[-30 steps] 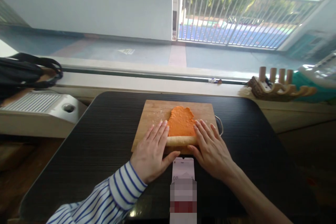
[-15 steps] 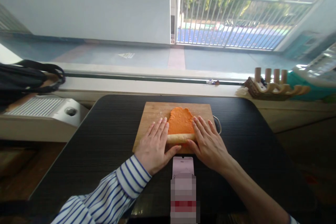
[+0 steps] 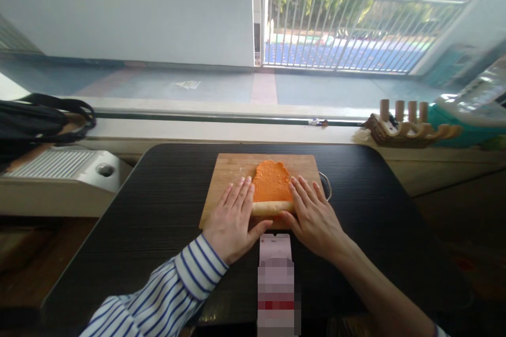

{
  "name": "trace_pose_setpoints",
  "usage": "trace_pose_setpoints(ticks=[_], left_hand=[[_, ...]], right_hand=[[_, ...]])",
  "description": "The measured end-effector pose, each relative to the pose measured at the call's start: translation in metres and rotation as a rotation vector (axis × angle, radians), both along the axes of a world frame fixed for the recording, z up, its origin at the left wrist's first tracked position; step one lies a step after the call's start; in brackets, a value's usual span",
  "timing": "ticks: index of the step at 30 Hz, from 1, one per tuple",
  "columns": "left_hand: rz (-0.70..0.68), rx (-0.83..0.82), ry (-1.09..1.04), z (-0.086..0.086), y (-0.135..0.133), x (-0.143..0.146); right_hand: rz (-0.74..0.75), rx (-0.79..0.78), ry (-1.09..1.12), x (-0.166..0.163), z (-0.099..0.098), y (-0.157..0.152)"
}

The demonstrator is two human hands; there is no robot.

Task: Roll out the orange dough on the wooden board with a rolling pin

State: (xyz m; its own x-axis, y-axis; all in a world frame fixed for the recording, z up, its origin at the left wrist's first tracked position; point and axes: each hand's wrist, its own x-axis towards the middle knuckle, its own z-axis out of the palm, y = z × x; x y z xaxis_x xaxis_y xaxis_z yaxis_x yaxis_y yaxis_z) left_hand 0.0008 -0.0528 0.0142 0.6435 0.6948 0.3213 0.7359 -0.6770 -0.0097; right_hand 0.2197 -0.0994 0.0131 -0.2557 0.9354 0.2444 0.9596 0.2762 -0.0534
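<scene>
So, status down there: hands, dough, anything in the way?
Left hand, right hand over rolling pin. Orange dough flattened on cutting board. Phone nearby, clear of dough.

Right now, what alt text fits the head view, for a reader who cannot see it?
Left hand and right hand rest on a pale rolling pin over flattened orange dough on a wooden board. A phone shows nearer the viewer, against a dark table.

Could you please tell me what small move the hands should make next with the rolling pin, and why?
Probably a gentle forward roll of the rolling pin: the left hand and right hand lie over its ends, it crosses the near part of the orange dough, and most of that dough lies beyond it on the cutting board.
</scene>
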Motion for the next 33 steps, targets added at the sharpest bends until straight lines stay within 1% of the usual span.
trace_pose_setpoints(ticks=[2, 3, 7, 9, 11, 15, 17, 19, 22, 24, 26, 31, 33], left_hand=[[0.003, -0.013, -0.003, 0.001, 0.006, 0.003], [-0.005, -0.009, -0.002, 0.001, 0.004, 0.002], [-0.055, 0.025, 0.007, -0.001, -0.015, -0.007], [-0.065, 0.025, 0.005, -0.001, -0.019, -0.009], [-0.054, 0.016, 0.008, 0.000, -0.011, -0.006], [0.023, -0.040, 0.042, 0.005, 0.018, 0.008], [0.028, -0.051, 0.047, 0.006, 0.022, 0.010], [0.002, -0.032, 0.039, 0.005, 0.015, 0.006], [-0.059, 0.022, 0.027, 0.001, -0.005, -0.003], [-0.069, 0.033, 0.025, 0.000, -0.011, -0.006], [-0.055, 0.023, 0.018, 0.000, -0.005, -0.003], [0.030, -0.048, 0.028, 0.006, 0.032, 0.015], [0.040, -0.055, 0.025, 0.006, 0.035, 0.016]], right_hand=[[-0.007, -0.008, 0.015, 0.000, 0.002, 0.007], [-0.001, -0.004, 0.015, 0.000, 0.001, 0.005], [0.040, 0.023, -0.005, 0.000, -0.004, -0.021], [0.049, 0.013, 0.004, 0.000, -0.005, -0.026], [0.029, -0.016, 0.018, 0.001, -0.002, -0.017], [-0.038, -0.091, 0.018, 0.002, 0.007, 0.018], [-0.038, -0.097, 0.012, 0.002, 0.008, 0.023], [-0.009, -0.073, 0.003, 0.002, 0.006, 0.013], [0.040, -0.008, -0.001, 0.002, -0.001, -0.012], [0.058, 0.010, 0.002, 0.003, -0.004, -0.020], [0.045, 0.003, 0.013, 0.003, -0.003, -0.014], [-0.047, -0.091, 0.018, 0.005, 0.006, 0.031], [-0.052, -0.101, 0.013, 0.005, 0.007, 0.035]])
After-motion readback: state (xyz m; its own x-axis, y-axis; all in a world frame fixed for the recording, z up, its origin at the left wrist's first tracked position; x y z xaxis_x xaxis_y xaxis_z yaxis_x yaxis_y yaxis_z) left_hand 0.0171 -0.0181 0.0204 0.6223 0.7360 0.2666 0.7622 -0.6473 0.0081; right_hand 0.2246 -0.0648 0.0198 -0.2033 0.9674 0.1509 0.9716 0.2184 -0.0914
